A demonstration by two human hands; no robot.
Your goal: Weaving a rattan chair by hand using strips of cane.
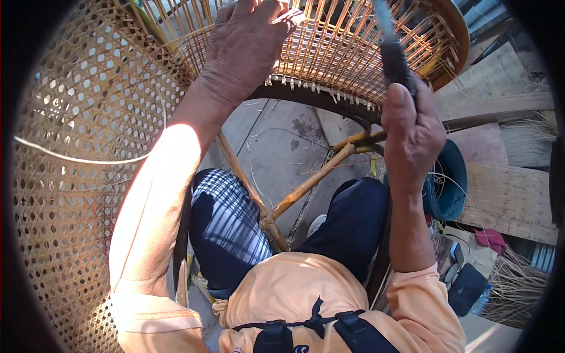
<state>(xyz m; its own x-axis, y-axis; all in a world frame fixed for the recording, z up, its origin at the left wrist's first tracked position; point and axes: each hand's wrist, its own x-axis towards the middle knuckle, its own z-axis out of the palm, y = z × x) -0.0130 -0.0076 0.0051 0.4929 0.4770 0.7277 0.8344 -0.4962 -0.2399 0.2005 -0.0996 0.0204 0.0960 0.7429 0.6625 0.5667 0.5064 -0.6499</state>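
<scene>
A round chair seat of half-woven cane (347,56) fills the top of the view, with many upright and crossing strands inside a curved brown frame (459,29). Above its left part, my left hand (247,53) has its fingers curled together at the strands; what they pinch is hidden. My right hand (412,123) is wrapped round the dark, wrapped handle of a tool with a grey metal blade (385,23). The blade points up over the seat's right side and is cut off by the view's top edge.
A large woven cane panel (70,135) stands at the left, a loose pale strand (88,159) across it. Rattan legs (312,182) meet between my knees. To the right are a dark teal bucket (453,188), wooden boards (506,200), a phone-like object (456,253) and bundled cane strips (518,282).
</scene>
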